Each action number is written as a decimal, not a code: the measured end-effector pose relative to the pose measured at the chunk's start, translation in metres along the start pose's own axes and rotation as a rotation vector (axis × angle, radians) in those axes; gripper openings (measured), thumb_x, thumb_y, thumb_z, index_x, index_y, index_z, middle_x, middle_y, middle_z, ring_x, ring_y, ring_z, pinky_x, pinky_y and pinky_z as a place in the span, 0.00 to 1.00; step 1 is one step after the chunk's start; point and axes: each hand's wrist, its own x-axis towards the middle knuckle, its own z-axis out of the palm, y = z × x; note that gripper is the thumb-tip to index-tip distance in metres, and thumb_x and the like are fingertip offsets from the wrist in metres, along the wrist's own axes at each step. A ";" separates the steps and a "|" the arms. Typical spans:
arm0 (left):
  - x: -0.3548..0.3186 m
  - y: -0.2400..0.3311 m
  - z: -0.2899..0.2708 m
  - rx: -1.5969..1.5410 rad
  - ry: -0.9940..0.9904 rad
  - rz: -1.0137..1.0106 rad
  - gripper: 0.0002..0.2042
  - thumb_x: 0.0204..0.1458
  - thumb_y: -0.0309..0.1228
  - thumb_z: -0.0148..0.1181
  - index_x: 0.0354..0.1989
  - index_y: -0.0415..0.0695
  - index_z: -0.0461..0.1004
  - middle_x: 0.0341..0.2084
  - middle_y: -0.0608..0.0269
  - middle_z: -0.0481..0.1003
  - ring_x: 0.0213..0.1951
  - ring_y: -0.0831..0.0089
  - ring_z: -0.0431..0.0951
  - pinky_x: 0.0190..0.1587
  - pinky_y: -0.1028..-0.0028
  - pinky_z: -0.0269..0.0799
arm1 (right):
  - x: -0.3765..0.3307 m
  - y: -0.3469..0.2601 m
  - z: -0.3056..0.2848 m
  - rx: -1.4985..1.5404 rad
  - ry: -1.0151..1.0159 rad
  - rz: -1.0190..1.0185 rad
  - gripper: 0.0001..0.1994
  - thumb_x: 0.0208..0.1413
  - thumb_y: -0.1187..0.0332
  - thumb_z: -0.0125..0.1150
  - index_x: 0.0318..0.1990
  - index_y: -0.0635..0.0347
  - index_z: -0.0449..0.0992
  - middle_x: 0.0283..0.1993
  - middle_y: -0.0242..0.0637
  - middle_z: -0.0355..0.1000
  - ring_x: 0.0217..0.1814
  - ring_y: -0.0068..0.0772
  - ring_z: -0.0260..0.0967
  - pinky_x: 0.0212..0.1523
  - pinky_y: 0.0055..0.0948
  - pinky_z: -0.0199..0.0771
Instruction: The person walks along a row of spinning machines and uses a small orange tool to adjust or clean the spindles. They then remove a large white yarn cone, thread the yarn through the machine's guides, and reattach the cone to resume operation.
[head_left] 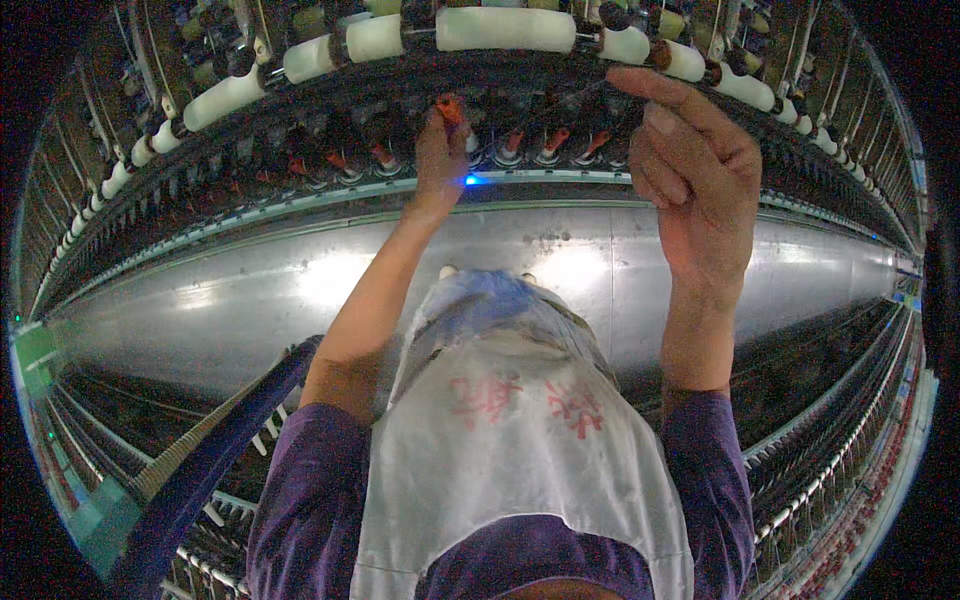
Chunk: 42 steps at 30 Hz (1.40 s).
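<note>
My left hand [440, 170] is wrapped around an orange-topped spinning bobbin [450, 108] at the row of spindles. Its fingers hide most of the bobbin's body. A blue light [475, 181] glows on the rail beside this hand. Raised on the right is my right hand [695, 150], its index finger stretched toward the white rollers and its other fingers curled, with the thumb against them. Whether a thread lies between thumb and fingers is too fine to make out. Above its fingertip runs a white roller [625, 46]. Between the hands stand more orange bobbins [553, 145] on their spindles.
A long white roller [505, 29] lies at the top middle of the spinning frame. A pale rail [560, 177] edges the spindles. Below stretches the shiny metal floor [200, 290]. A dark blue hose-like tube [220, 465] slants at lower left. Another machine row [840, 470] stands behind me.
</note>
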 end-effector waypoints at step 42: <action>-0.028 0.189 -0.080 0.267 -1.372 0.627 0.25 0.36 0.24 0.59 0.49 0.40 0.68 0.39 0.50 0.73 0.44 0.54 0.73 0.46 0.58 0.69 | 0.125 0.063 0.024 -1.661 0.071 -0.808 0.06 0.44 0.74 0.62 0.32 0.62 0.73 0.28 0.38 0.73 0.37 0.43 0.72 0.41 0.38 0.70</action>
